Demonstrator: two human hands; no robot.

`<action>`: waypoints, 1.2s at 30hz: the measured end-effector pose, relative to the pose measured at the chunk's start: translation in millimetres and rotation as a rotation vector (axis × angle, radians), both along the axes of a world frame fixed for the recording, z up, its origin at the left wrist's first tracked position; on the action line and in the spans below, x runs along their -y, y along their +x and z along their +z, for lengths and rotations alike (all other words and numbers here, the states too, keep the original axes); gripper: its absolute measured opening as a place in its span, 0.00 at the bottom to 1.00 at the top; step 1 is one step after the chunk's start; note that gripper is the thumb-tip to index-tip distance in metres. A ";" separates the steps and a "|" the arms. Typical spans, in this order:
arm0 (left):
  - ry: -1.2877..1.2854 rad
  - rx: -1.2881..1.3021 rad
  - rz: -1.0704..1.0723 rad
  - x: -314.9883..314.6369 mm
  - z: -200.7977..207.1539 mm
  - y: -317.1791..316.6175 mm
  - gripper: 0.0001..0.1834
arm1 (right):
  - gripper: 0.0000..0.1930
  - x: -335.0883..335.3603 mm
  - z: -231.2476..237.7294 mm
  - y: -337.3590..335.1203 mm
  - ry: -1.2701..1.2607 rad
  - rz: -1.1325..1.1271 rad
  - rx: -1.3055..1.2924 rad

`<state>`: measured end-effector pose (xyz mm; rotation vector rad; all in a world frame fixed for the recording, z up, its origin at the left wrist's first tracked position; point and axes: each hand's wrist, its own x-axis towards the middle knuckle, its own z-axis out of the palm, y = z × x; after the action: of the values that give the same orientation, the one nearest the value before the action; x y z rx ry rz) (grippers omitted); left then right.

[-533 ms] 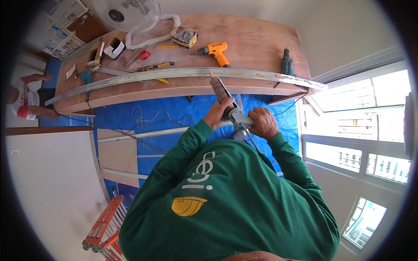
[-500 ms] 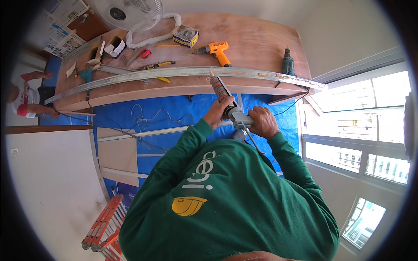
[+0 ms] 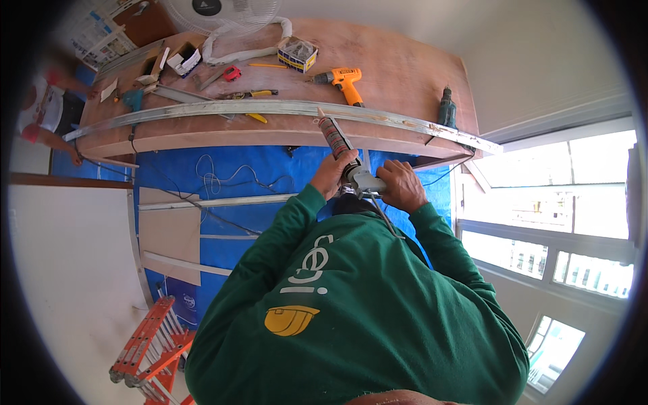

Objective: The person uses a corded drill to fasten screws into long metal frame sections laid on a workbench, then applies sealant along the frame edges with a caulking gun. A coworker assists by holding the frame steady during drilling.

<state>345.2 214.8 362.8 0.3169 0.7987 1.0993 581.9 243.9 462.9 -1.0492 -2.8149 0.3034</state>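
Note:
Both my hands are on a caulking gun (image 3: 366, 182) loaded with a dark and red printed cartridge (image 3: 335, 138). My left hand (image 3: 329, 173) wraps round the cartridge's lower end, where it meets the gun's frame. Closed round the grey handle is my right hand (image 3: 401, 186). The pale nozzle points away from me and overlaps the long silvery metal strip (image 3: 398, 121) along the table's near edge; I cannot tell whether it touches. Streaks of brownish material lie on the strip right of the nozzle. The gun's bent rod hangs back toward my green shirt.
On the wooden table (image 3: 405, 54) lie an orange drill (image 3: 347, 84), a teal drill (image 3: 447, 109), a red tape measure (image 3: 231, 73) and a small box (image 3: 297, 54). Blue sheeting (image 3: 256, 165) covers the floor. An orange ladder (image 3: 145, 337) stands lower left; another person (image 3: 50, 115) is far left.
The nozzle has shifted a little to the left along the metal strip, with both hands still on the caulking gun. The whole view has also turned slightly.

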 end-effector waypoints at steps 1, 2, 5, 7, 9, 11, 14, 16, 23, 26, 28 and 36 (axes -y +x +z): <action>0.007 -0.005 0.006 -0.2 0.0 0.9 0.21 | 0.15 -2.9 -0.1 0.5 0.001 0.024 -0.021; 0.014 -0.011 0.013 -0.6 0.4 5.2 0.21 | 0.19 -6.1 0.4 5.5 -0.033 0.039 -0.008; 0.008 -0.058 0.045 -1.4 11.0 13.5 0.22 | 0.21 -18.6 7.7 13.2 -0.091 0.088 -0.008; -0.015 -0.061 0.083 5.6 18.1 22.4 0.22 | 0.22 -27.7 10.1 20.0 -0.109 0.139 -0.014; -0.008 -0.078 0.077 -3.2 9.6 23.3 0.24 | 0.22 -45.2 11.5 24.4 -0.112 0.189 -0.032; 0.050 -0.090 0.084 -13.8 11.3 28.0 0.25 | 0.22 -60.3 1.0 34.8 -0.097 0.207 -0.064; 0.086 -0.222 0.007 -50.7 33.2 34.2 0.29 | 0.22 -91.6 -6.8 48.8 -0.064 0.196 -0.078; 0.101 -0.298 -0.045 -84.4 49.3 38.9 0.31 | 0.21 -119.6 -9.4 59.5 -0.006 0.166 -0.088; 0.047 -0.441 -0.204 -203.8 5.3 54.2 0.53 | 0.18 -291.5 -44.9 94.3 0.281 0.152 -0.008; -0.006 -0.449 -0.204 -195.2 -1.4 47.0 0.51 | 0.14 -372.9 -75.5 102.2 0.333 0.147 0.157; -0.069 -0.484 -0.149 -169.8 8.2 31.3 0.48 | 0.14 -419.6 -97.2 98.4 0.329 0.142 0.216; -0.623 -0.818 0.384 63.9 -27.7 -52.1 0.47 | 0.17 -532.7 -218.0 42.6 0.283 0.045 0.062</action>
<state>293.1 150.9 335.0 0.0668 1.9385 0.9989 624.5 776.5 244.9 -0.9490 -2.8275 -0.1238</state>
